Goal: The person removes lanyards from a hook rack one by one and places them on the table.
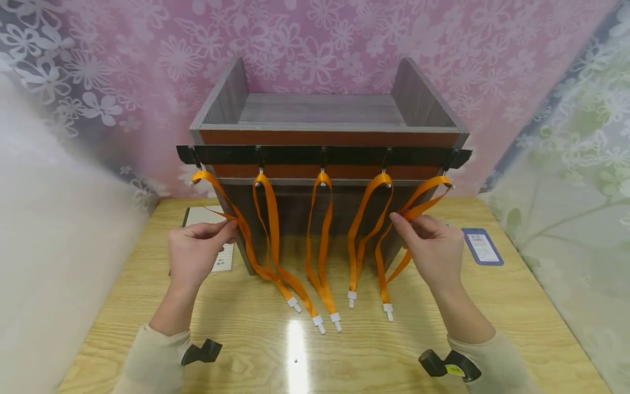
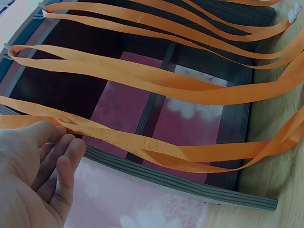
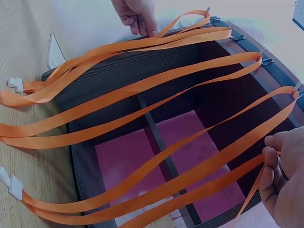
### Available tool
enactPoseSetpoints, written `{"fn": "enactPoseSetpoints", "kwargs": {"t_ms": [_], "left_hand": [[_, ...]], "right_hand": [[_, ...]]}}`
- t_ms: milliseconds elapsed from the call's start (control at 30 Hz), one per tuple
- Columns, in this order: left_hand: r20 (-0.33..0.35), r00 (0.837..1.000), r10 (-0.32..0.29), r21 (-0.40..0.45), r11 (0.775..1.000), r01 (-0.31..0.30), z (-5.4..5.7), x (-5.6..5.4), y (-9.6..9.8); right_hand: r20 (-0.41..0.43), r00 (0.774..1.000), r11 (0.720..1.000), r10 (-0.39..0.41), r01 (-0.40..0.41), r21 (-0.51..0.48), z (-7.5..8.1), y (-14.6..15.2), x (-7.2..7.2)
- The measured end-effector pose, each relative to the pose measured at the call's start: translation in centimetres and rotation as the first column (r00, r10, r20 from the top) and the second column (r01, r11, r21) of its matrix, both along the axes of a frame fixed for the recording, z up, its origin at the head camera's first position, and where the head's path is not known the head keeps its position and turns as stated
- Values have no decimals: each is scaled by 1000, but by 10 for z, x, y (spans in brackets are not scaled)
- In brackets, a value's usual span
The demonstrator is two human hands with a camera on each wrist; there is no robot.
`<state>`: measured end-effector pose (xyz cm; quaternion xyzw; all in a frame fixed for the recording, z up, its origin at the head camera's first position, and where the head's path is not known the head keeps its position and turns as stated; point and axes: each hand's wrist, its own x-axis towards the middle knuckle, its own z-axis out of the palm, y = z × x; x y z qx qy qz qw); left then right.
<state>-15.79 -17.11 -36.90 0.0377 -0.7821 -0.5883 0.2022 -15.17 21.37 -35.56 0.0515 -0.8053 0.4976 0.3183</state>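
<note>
Several orange lanyards hang from the hooks of a black rail (image 1: 292,155) across the front of a grey wooden shelf unit (image 1: 320,109). Their white clips (image 1: 351,296) point down toward me over the table. At the left end, my left hand (image 1: 197,249) pinches the strap of the leftmost lanyard (image 2: 190,153) between thumb and index finger, below its hook. My right hand (image 1: 438,249) pinches the rightmost lanyard (image 3: 213,186) in the same way at the other end. Both held lanyards stay looped on their hooks. Between the hands, the middle lanyards hang untouched.
On the light wood table (image 1: 236,355), a blue card holder (image 1: 498,261) lies to the right of the shelf unit. A sheet of paper with writing (image 1: 224,261) lies behind my left hand. Flower-patterned wall covering (image 1: 315,44) rises behind the shelf.
</note>
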Motion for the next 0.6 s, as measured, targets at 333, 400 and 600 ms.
{"fn": "enactPoseSetpoints", "kwargs": {"t_ms": [333,400,600], "left_hand": [[-57,998,16,66,998,-12,-8,1,3],[-67,997,23,91,996,-17,-9,1,4],[-101,995,22,129,992,-9,-12,1,7]], "right_hand": [[23,995,983,96,-91,-160,-2,-2,-1],[34,991,975,128,-119,-186,-3,-1,-1],[114,981,979,156,-139,-146,2,9,5]]}}
